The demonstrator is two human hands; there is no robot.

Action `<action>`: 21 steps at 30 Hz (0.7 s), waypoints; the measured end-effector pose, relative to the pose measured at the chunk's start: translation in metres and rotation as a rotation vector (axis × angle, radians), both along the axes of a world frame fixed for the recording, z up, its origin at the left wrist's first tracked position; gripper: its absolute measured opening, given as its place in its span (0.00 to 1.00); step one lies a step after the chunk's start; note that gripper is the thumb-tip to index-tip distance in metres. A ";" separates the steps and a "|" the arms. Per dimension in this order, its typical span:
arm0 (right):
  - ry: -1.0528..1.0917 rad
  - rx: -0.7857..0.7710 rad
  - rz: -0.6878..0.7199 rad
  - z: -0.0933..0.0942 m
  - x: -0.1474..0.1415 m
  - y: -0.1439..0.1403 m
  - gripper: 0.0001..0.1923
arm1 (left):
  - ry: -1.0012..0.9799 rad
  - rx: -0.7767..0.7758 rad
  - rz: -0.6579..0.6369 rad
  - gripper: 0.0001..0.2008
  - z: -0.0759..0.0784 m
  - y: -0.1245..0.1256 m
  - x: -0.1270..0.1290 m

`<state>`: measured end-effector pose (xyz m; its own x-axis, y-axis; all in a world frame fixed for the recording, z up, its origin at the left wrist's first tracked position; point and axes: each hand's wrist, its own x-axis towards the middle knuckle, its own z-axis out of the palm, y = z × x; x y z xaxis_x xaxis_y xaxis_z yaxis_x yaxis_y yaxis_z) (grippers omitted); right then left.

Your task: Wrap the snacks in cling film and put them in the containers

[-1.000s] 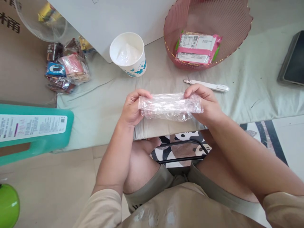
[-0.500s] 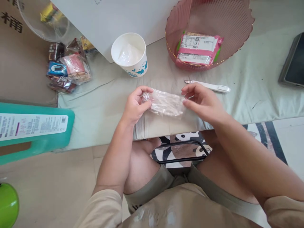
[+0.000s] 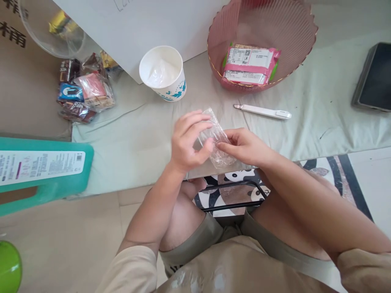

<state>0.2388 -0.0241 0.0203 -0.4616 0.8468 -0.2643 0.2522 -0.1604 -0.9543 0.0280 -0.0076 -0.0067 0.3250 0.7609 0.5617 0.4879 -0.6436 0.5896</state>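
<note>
Both hands hold a crumpled clear plastic wrapper (image 3: 215,140) just above the near edge of a table covered in pale green cloth (image 3: 128,134). My left hand (image 3: 189,140) curls its fingers over the wrapper's left side. My right hand (image 3: 244,147) pinches its right side with thumb and fingers. The wrapper is bunched into a small wad between the hands.
A white paper cup (image 3: 162,73) holding a plastic scrap stands behind the hands. A pink ribbed bowl (image 3: 293,44) holds a pink snack packet (image 3: 249,65). A white utility knife (image 3: 262,111), a dark tablet (image 3: 373,79), a pile of snack packets (image 3: 84,91) and a teal jug (image 3: 42,171) surround them.
The wrapper was stretched wide between the hands; the hands have come together and it is now bunched into a small wad.
</note>
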 end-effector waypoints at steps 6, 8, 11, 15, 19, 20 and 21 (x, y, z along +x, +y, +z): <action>0.279 0.067 -0.044 -0.003 -0.001 -0.001 0.08 | -0.048 -0.356 -0.200 0.23 0.006 -0.004 0.005; 0.319 0.071 -0.051 -0.005 -0.003 -0.001 0.10 | -0.094 -0.477 -0.140 0.23 0.006 -0.005 0.005; 0.283 0.089 -0.130 -0.009 -0.003 0.000 0.10 | -0.182 -0.588 -0.027 0.20 0.006 -0.005 0.007; 0.119 0.207 -0.381 -0.012 -0.003 0.002 0.10 | -0.338 -0.665 0.086 0.18 0.006 -0.001 0.009; 0.032 0.364 -0.419 -0.014 -0.004 0.001 0.15 | -0.359 -0.675 0.164 0.17 0.009 0.001 0.010; 0.003 0.361 -0.400 -0.014 -0.005 0.001 0.15 | -0.350 -0.662 0.168 0.17 0.009 0.001 0.010; -0.029 0.345 -0.383 -0.014 -0.005 0.001 0.15 | -0.335 -0.643 0.168 0.17 0.009 0.000 0.011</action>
